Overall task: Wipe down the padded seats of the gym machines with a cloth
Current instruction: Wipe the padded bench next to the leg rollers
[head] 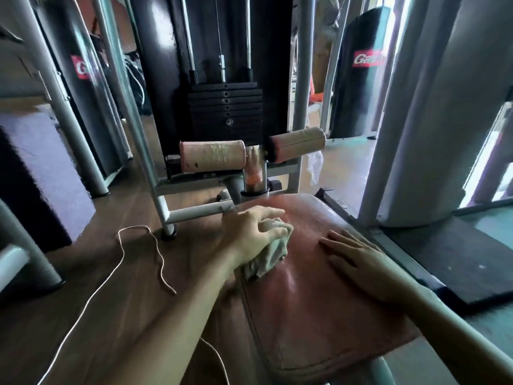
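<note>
A reddish-brown padded seat [313,295] of a weight machine fills the lower middle of the view. My left hand [249,232] presses a crumpled pale grey-green cloth [268,251] onto the seat's left front part, fingers curled over the cloth. My right hand [358,262] lies flat and open on the seat's right side, palm down, holding nothing. The seat's surface looks shiny between the two hands.
Two worn pink roller pads [212,159] [297,145] stand beyond the seat, in front of the black weight stack [224,109]. Grey frame tubes [133,112] rise at left. A thin white cord [122,262] trails over the wooden floor. A black floor mat [455,262] lies at right.
</note>
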